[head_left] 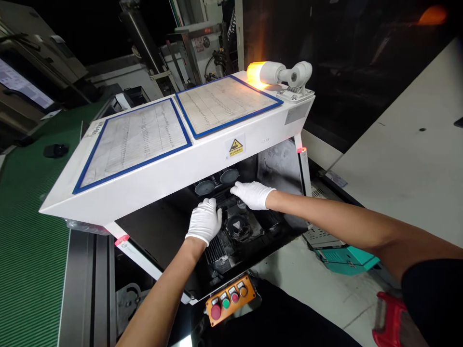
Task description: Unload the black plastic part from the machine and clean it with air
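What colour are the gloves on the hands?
White. Both the left hand and the right hand wear white gloves, clear in the head view.

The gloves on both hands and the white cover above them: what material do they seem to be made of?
The left hand and right hand wear white gloves, probably knitted cotton: matte and soft, with ribbed cuffs. The white cover looks like painted sheet metal: smooth, slightly glossy, with sharp folded edges.
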### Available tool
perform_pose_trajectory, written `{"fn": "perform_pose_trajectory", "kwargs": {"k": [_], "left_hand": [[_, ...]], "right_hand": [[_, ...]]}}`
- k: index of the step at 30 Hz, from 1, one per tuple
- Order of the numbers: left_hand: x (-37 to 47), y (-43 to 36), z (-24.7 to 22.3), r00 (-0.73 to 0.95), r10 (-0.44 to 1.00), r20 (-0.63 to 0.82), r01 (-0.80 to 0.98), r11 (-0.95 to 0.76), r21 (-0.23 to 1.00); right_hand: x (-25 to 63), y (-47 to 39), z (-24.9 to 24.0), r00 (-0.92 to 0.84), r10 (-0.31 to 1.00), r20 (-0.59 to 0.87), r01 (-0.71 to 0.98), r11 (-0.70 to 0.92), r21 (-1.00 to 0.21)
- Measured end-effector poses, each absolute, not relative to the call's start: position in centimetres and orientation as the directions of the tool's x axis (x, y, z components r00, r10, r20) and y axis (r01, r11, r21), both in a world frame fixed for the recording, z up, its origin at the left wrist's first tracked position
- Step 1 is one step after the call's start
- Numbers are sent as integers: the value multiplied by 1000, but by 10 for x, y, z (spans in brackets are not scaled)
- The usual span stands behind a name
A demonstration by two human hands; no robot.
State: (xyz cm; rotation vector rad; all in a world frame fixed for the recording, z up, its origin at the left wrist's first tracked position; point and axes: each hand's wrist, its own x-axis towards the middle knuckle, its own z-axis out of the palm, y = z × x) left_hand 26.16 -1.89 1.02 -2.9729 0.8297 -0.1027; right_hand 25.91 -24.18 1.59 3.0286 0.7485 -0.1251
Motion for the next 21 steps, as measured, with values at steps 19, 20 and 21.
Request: {"fn": "perform_pose_trajectory", "kwargs": {"k": [19,20,21], "left_hand": [[266,-35,11,926,-376,6,-376,-926,-39],[268,-37,12,929,-370,0,-370,-929,-35],[269,-39,12,935,-356,0,-356,-934,-30]], "right_hand": [[249,-211,18,956,294,-17,294,-953,70],[249,-205,17,968,253,8,251,-965,72],[248,-200,16,977,208,36,205,-976,69]]}}
